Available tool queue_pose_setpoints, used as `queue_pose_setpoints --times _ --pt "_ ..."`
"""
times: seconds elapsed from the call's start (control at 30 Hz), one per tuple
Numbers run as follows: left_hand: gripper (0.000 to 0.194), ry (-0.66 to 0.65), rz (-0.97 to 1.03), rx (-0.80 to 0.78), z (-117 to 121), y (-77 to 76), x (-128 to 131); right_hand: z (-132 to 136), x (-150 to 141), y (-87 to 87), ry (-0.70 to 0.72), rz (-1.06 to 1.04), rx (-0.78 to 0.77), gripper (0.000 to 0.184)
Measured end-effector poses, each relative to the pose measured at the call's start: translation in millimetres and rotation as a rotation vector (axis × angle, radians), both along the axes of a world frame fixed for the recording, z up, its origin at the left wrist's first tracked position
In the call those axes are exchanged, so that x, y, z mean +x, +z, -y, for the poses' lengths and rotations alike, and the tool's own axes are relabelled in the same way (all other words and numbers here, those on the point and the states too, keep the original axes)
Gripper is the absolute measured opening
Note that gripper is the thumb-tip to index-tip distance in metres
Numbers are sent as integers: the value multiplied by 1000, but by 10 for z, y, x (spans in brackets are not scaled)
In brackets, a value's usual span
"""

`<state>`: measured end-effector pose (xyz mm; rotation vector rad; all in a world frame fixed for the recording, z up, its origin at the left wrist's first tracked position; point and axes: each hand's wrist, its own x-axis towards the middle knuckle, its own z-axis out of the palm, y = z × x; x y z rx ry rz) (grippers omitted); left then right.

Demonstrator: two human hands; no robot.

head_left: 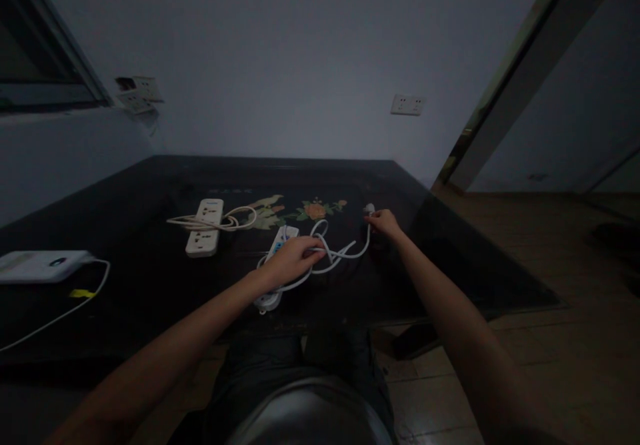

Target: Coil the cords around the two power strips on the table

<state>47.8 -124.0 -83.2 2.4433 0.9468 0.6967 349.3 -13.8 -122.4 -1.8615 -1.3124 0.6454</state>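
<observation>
A white power strip (271, 300) lies on the dark table below my left hand, its middle partly hidden by the hand and wrist. My left hand (295, 257) is closed around its white cord (336, 254), which runs in loose loops to the right. Over the right part of the table, my right hand (384, 222) pinches the cord near the white plug (369, 208) at its end. The plug points away from me. Left of these lies a second white power strip (204, 228) with its cord wrapped around its middle.
The dark table (345, 308) bears a painted flower pattern (315, 211). A white device (47, 266) with a cable and yellow tag sits at the left. Wall sockets (407, 104) are on the back wall, with loose socket plates (137, 95) in the left corner.
</observation>
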Motion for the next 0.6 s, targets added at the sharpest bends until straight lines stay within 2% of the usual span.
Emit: queue_pose_setpoints --times 0.2,0.43,0.6 --pt "25 99 78 -60 -21 -25 31 -136 53 121 -55 62 95 24" --pt "20 100 -25 45 44 126 79 -383 -9 211 -76 117 124 26" --pt "21 153 52 25 23 89 108 -501 -61 324 -101 185 120 24"
